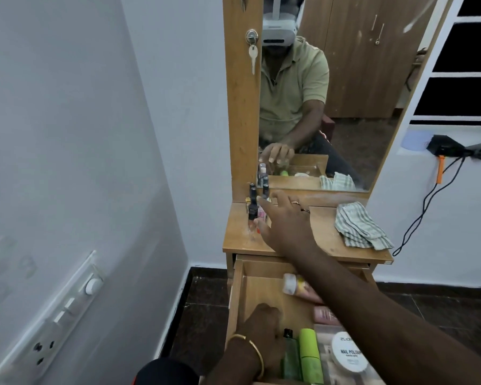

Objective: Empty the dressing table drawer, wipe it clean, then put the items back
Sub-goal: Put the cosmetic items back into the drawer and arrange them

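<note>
The right hand (286,226) reaches across the brown wooden counter (320,232) with its fingers (267,209) spread wide and straight, the tips touching or just short of a cluster of small dark-capped nail polish bottles (252,207) standing at the back left corner; which of the two cannot be told. A folded green-and-white striped cloth (358,226) lies well to the right of those fingers, near the counter's right edge. Behind the bottles stands the tall wood-framed mirror (317,93).

Below the right forearm, the pulled-out wooden drawer (238,295) is open. The left hand (261,332), a thin gold bangle (252,350) on its wrist, rests inside it with the fingers curled downward; whether they hold anything cannot be told. Just right of that hand lie a slim green bottle with a black cap (290,354) and a lime-green cylindrical tube (311,354). Further right sits a round white nail polish remover tub (347,354), and beyond it, partly hidden under the forearm, a pink tube with a white cap (295,286).
</note>
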Demonstrator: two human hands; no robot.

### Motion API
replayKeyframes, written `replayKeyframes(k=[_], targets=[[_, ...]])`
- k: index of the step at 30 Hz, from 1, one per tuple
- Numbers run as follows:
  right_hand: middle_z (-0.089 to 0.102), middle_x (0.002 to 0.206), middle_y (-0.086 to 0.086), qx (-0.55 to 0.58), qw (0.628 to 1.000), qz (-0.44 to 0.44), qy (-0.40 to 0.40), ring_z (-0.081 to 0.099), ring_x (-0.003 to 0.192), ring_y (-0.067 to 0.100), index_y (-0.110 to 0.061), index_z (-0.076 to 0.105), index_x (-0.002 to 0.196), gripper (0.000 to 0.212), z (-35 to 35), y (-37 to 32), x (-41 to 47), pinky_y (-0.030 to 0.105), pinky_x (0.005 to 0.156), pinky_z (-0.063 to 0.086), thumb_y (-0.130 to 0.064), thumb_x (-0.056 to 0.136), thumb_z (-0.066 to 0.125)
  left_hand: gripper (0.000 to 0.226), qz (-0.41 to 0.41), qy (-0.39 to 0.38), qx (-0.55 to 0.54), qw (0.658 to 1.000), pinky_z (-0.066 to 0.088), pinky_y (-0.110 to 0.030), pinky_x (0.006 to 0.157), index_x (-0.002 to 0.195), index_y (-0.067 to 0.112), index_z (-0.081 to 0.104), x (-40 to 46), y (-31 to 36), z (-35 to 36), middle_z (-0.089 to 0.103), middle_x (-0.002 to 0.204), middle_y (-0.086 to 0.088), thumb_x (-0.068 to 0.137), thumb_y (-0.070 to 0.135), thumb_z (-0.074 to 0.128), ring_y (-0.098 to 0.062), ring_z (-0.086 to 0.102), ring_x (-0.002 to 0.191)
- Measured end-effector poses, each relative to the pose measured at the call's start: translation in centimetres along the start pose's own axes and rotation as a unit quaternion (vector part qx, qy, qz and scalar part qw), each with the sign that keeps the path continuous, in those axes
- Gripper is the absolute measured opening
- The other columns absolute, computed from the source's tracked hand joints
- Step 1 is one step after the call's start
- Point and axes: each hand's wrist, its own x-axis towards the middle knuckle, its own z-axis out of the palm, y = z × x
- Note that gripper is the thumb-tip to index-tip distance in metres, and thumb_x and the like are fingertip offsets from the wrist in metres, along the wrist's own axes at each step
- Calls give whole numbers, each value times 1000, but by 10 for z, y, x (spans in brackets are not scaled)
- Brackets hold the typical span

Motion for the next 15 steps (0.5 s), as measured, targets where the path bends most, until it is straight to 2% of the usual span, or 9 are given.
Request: replayKeyframes(k=[4,8,12,13,15], targets=[[55,129,-3,13,999,-19,27,49,121,22,-31,61,123,34,5,2,-6,44,98,39,-36,89,63,44,0,14,-17,1000,41,-26,101,128,11,53,-1,-2,-2,45,132,-5,86,25,58,-23,52,117],[68,110,-8,60,995,-44,59,59,105,19,-28,67,106,21,0,9,-20,39,89,39,-31,86,68,49,13,39,-26,999,43,-31,99,121,10,54,4,-3,2,53,124,-9,78,33,48,-25,52,114],[68,93,-14,192,973,-76,99,59,86,9,-26,67,95,17,-8,32,-54,32,81,44,-34,81,74,72,-10,131,-123,984,47,-41,99,136,11,42,5,-3,-1,52,127,-9,71,42,41,-26,53,114],[67,90,-16,231,966,-72,92,57,81,7,-26,67,93,17,-8,38,-66,29,78,44,-38,81,72,73,-16,144,-158,977,48,-41,97,139,13,38,3,-2,-3,50,129,-7,71,40,44,-25,54,112],[65,81,-17,306,950,-29,58,57,75,4,-30,67,88,17,-7,50,-87,20,72,43,-44,78,70,61,-13,156,-209,965,53,-31,88,135,25,37,-1,2,-7,49,126,1,77,28,54,-19,59,99]])
